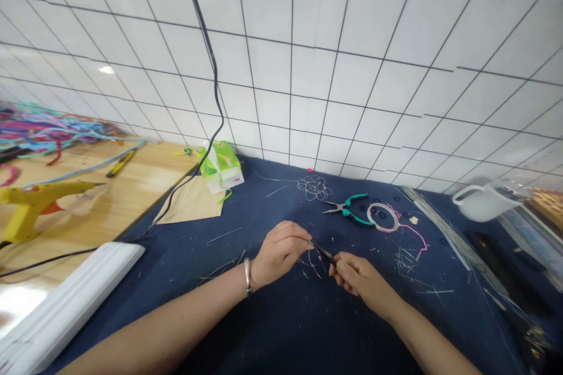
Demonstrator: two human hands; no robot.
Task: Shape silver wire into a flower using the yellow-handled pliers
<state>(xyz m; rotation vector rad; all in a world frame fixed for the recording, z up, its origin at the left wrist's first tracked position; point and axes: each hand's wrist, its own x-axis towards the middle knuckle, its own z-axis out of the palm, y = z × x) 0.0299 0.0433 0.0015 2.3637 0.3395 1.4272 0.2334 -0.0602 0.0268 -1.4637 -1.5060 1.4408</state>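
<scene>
Both my hands meet over a dark blue cloth (272,334). My right hand (358,278) is closed round a small dark pointed tool (323,253), likely pliers, whose tip points up and left. My left hand (279,252) pinches something thin at that tip, apparently fine wire, too small to make out. A silver bangle (247,275) sits on my left wrist. Thin wire scraps (310,266) lie on the cloth under the hands.
Teal-handled pliers (352,211), a wire flower shape (314,187), a white ring (382,217) and pink cord (417,237) lie beyond the hands. A green-white box (222,167), yellow glue gun (35,202), black cable (211,70), white mug (484,202) and white bar (65,299) surround them.
</scene>
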